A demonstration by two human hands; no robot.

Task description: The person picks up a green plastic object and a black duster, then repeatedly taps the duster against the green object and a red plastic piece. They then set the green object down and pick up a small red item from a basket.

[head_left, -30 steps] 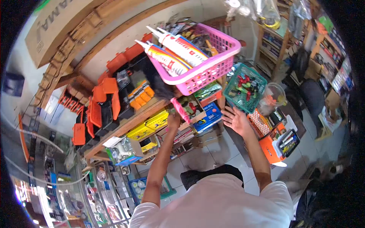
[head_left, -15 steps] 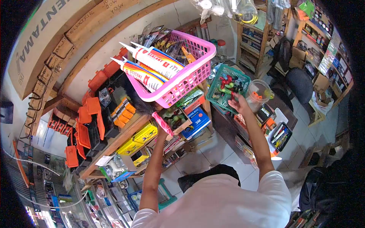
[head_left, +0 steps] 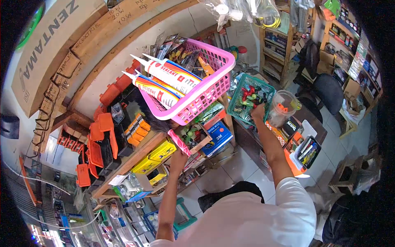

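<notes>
My left hand (head_left: 178,159) is closed around the pink handle of a black-bristled duster (head_left: 179,143), beside the wooden shelf. The duster's dark bristles lie by the lower left side of a pink basket (head_left: 201,108). Over the near right side of a green basket (head_left: 235,92), my right hand (head_left: 258,112) reaches down with its fingers curled together. Small red, green and dark pieces (head_left: 248,91) lie in that basket. What the right fingers hold, if anything, is hidden.
Sealant tubes (head_left: 173,74) stick out of the pink basket. A clear plastic tub (head_left: 284,105) stands right of the green basket, and a black tray of pens (head_left: 307,151) sits nearer me. Orange-lidded boxes (head_left: 95,153) line the left, with a blue 3M box (head_left: 218,139) below the pink basket.
My right hand has come down at the green basket, and its fingers have gone from spread to curled. My left hand keeps its hold on the duster. The view has shifted slightly.
</notes>
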